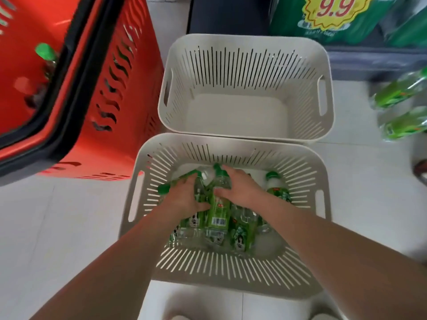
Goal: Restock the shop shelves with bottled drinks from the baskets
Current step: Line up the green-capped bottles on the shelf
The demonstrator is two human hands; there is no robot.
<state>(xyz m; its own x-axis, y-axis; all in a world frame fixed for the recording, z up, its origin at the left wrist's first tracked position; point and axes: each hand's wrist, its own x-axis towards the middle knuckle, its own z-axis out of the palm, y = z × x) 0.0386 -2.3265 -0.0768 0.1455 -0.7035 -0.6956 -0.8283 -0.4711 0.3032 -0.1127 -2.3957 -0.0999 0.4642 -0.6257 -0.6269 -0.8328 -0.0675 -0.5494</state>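
Observation:
Both my hands reach down into the near white slotted basket, which holds several clear bottles with green caps and green labels. My left hand grips bottles at the left of the pile, with green caps sticking out past its fingers. My right hand grips the neck of a green-labelled bottle in the middle. One more bottle stands apart at the basket's right side.
A second white basket stands just beyond, with nothing in it. A red basket with dark rim sits at the left and holds a green-capped bottle. Green bottles lie at the right on the tiled floor. A shelf with green packs is at the top right.

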